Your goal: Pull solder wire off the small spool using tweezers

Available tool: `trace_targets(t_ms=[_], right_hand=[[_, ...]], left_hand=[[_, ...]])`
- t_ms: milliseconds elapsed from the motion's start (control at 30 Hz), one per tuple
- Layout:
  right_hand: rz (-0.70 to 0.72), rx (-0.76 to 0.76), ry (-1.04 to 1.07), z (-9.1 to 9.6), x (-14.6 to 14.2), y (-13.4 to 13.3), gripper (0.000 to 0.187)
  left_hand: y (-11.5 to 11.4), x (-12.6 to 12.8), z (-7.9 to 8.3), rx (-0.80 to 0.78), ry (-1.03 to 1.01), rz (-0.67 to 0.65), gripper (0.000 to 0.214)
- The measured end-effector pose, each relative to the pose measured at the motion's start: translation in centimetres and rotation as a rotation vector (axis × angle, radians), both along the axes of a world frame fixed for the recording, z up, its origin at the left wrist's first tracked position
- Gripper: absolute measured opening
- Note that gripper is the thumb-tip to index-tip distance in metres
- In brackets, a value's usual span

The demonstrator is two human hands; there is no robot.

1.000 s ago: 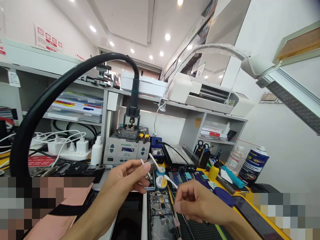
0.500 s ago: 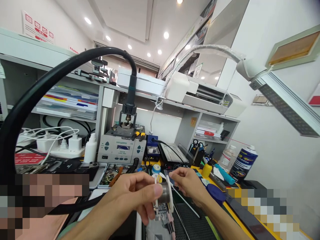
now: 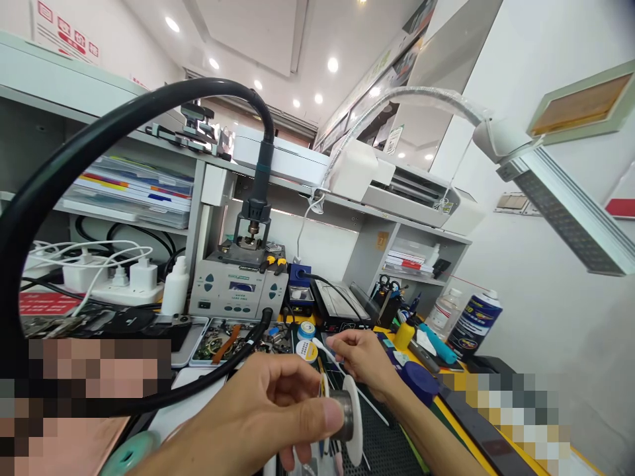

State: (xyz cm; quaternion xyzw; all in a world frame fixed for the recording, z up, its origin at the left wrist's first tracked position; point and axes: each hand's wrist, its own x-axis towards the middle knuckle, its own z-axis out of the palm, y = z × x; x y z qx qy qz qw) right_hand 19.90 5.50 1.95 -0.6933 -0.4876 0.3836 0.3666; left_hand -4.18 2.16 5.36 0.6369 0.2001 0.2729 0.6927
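Note:
My left hand (image 3: 268, 413) grips a small white spool of solder wire (image 3: 347, 416) low in the middle of the view, thumb pressed on its grey core. My right hand (image 3: 364, 360) is just beyond it, fingers pinched together close to the spool's far rim, seemingly on the thin wire end, which is too fine to make out. A white thin tool (image 3: 347, 377) lies on the dark mat under my right hand.
A grey rework station (image 3: 238, 291) with its hot-air handle and thick black hose (image 3: 99, 158) stands behind. Round flux tins (image 3: 306, 340), a black hot plate (image 3: 342, 304), a yellow bottle (image 3: 404, 334), spray can (image 3: 471, 324) and lamp arm (image 3: 546, 178) surround the mat.
My left hand has brought the spool lower and nearer the camera. My right hand rose from the mat to the spool's far side and pinched shut. The view tilted slightly.

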Motion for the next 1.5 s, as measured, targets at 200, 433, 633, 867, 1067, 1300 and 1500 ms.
trace_targets(t_ms=[200,433,633,867,1067,1300,1500], right_hand=[[0.038,0.008,-0.020,-0.5,0.2,0.3,0.032],[0.118,0.028,-0.079,0.0,0.0,-0.1,0.032],[0.224,0.022,-0.159,-0.4,0.3,-0.3,0.031],[0.403,0.102,-0.210,0.0,-0.1,-2.0,0.026],[0.548,0.120,-0.134,2.6,-0.3,-4.4,0.024],[0.618,0.150,0.029,5.1,1.9,-6.6,0.030],[0.556,0.363,0.213,5.3,2.9,-6.7,0.039]], left_hand=[[-0.2,-0.1,-0.4,0.036,0.008,-0.010,0.049],[-0.4,-0.2,-0.6,0.185,-0.077,0.041,0.050],[0.5,-0.3,-0.4,0.192,-0.196,0.431,0.057],[3.4,-1.4,-0.8,0.429,-0.091,0.872,0.060],[4.7,-2.1,-2.2,0.816,0.148,0.943,0.045],[4.6,-1.3,-4.6,1.298,0.423,0.679,0.045],[2.5,0.6,-5.1,1.449,0.441,0.442,0.057]])
